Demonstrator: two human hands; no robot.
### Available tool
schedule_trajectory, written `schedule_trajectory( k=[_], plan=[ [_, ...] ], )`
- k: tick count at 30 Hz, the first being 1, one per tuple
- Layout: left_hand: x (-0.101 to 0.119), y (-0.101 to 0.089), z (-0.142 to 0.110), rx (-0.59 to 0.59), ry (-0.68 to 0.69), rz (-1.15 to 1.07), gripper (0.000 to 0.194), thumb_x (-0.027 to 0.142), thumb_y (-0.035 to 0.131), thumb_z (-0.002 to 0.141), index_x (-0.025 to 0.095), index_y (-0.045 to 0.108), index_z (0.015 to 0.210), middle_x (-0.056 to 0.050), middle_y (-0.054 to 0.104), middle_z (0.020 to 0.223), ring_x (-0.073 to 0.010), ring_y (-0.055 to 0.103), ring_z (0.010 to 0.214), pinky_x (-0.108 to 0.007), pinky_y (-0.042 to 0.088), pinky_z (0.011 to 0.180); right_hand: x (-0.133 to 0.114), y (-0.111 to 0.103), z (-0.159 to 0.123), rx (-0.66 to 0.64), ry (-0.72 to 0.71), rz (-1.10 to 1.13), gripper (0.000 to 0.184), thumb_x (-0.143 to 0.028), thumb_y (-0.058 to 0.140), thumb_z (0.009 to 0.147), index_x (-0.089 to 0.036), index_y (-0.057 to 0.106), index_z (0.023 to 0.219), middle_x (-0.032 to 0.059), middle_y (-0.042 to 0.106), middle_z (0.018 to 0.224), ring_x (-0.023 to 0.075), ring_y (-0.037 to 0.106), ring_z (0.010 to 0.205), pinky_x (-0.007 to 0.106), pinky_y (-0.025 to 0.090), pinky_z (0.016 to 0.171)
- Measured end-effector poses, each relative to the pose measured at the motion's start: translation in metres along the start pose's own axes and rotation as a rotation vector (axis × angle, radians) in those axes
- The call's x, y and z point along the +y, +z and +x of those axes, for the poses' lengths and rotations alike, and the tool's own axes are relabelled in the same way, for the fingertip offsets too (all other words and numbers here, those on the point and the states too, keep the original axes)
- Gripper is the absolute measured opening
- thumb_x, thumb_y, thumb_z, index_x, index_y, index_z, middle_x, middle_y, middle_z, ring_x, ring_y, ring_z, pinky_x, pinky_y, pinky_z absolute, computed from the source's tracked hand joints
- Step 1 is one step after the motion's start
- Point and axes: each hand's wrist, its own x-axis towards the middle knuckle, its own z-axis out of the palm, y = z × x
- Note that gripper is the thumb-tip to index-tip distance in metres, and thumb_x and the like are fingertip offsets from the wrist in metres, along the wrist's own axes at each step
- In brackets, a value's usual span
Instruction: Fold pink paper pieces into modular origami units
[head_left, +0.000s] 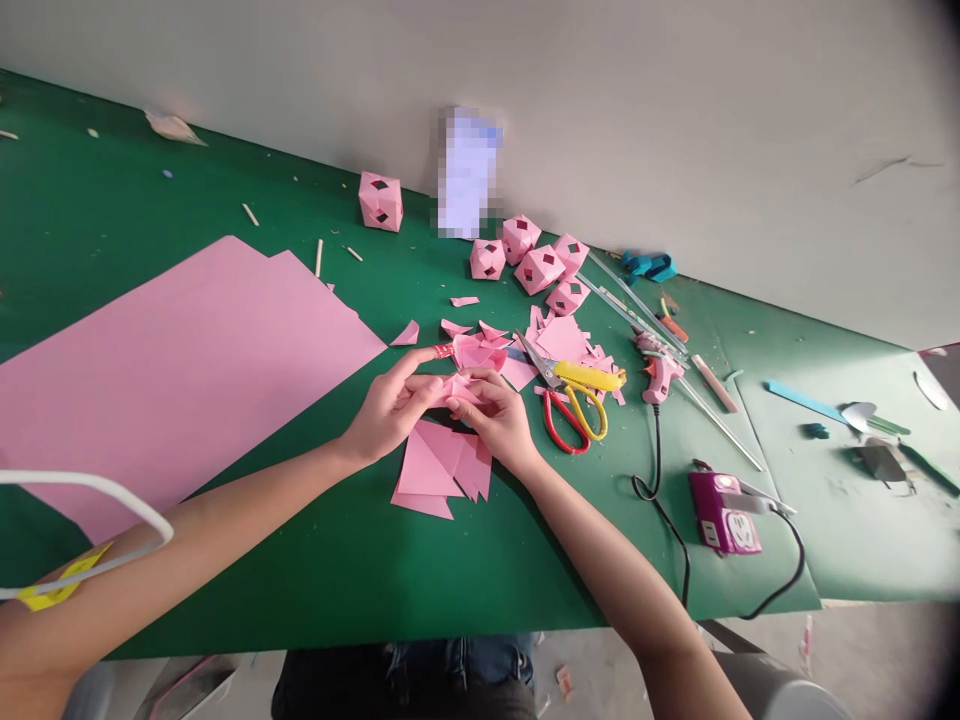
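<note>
Purple pwr socket [708, 507] w/ blk cord [802, 553], teal curls [660, 267] nr wall [712, 130].

six pink paper polyhedra [541, 277]; one pair scissors [550, 374]; one glue gun [663, 380]; one purple socket block [716, 517]

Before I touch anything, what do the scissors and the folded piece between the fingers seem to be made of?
The folded piece: pink paper or thin card, probably; matt, with thin folded edges. The scissors: blades probably steel, grey with slight shine; loops likely plastic or coated, smooth and brightly coloured.
</note>
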Motion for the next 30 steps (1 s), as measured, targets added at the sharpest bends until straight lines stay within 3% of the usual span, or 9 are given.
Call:
schedule_trajectory(
  k=[4,8,12,17,23,30],
  plan=[
    [0.002,0.0,0.0,-0.018,-0.007,0.049,0.073,0.042,0.09,0.076,0.025,0.057,0.139,-0.011,0.08,0.114,-0.0331,0.078,0.107,-0.045,0.065,0.095,-0.006,-0.001,-0.003,0.045,0.003,0.0,0.039,-0.059,0.075,0.086,-0.022,0.073,0.077,0.0095,0.071,0.112,0.0259,0.069,0.109,0.039,0.056,0.097],
    [0.004,0.001,0.001,0.007,0.007,0.103,0.066,0.045,0.086,0.081,0.025,0.057,0.137,-0.009,0.082,0.107,-0.0313,0.08,0.1,-0.044,0.067,0.091,-0.01,-0.001,-0.005,0.017,0.008,0.027,0.04,-0.059,0.069,0.092,-0.023,0.072,0.075,0.0089,0.071,0.112,0.0245,0.07,0.105,0.038,0.057,0.094],
    [0.002,0.001,0.001,-0.007,0.028,0.163,0.073,0.05,0.085,0.081,0.023,0.053,0.141,-0.011,0.081,0.11,-0.0319,0.08,0.101,-0.043,0.067,0.091,-0.007,0.004,-0.008,0.078,-0.063,0.102,0.033,-0.055,0.077,0.087,-0.025,0.067,0.094,0.0058,0.071,0.106,0.0235,0.068,0.108,0.039,0.056,0.099],
    [-0.001,0.0,0.0,-0.034,0.069,0.184,0.087,0.05,0.085,0.081,0.022,0.042,0.152,-0.017,0.076,0.128,-0.0346,0.074,0.119,-0.045,0.064,0.1,-0.005,0.004,-0.008,0.054,-0.105,0.144,0.047,-0.05,0.083,0.084,-0.031,0.064,0.123,0.0048,0.07,0.12,0.0216,0.067,0.11,0.038,0.057,0.099],
    [0.0,0.001,-0.002,-0.086,0.123,0.171,0.095,0.045,0.08,0.088,0.026,0.025,0.162,-0.02,0.063,0.148,-0.0341,0.07,0.127,-0.038,0.067,0.095,-0.012,-0.006,-0.005,-0.05,-0.103,0.165,0.025,-0.051,0.082,0.086,-0.029,0.081,0.097,0.0057,0.073,0.122,0.0255,0.064,0.127,0.044,0.047,0.116],
    [0.0,0.003,-0.001,-0.052,0.173,0.314,0.08,0.049,0.081,0.086,0.024,0.041,0.151,-0.01,0.08,0.114,-0.0282,0.079,0.107,-0.038,0.066,0.093,-0.012,-0.007,-0.005,-0.011,-0.024,0.269,0.024,-0.051,0.085,0.082,-0.028,0.082,0.087,0.0038,0.075,0.11,0.0229,0.068,0.114,0.044,0.05,0.111]
  ],
)
